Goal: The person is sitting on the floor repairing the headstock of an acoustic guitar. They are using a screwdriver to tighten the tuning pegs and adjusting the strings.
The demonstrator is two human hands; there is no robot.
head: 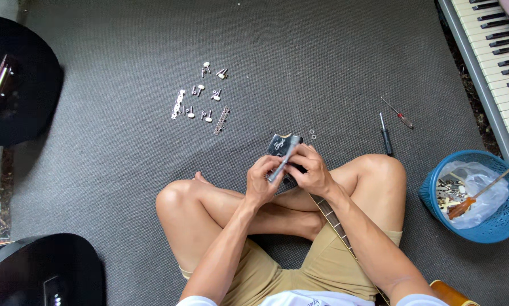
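Guitar headstock (278, 144), black, resting over crossed legs above grey carpet (322, 56). Left hand (261, 181) grips a grey metal strip (284, 159) laid against it; right hand (312, 171) clasps the headstock's side. Loose tuning pegs (200, 99) lie well apart; black screwdriver (385, 135) near; blue basket (492, 224) at right.

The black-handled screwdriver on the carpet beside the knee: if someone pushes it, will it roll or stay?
The black-handled screwdriver looks round and slim, so it could roll sideways, though the grey carpet would probably stop it soon. It seems rigid and light. Its narrow shaft might slip between fingers.
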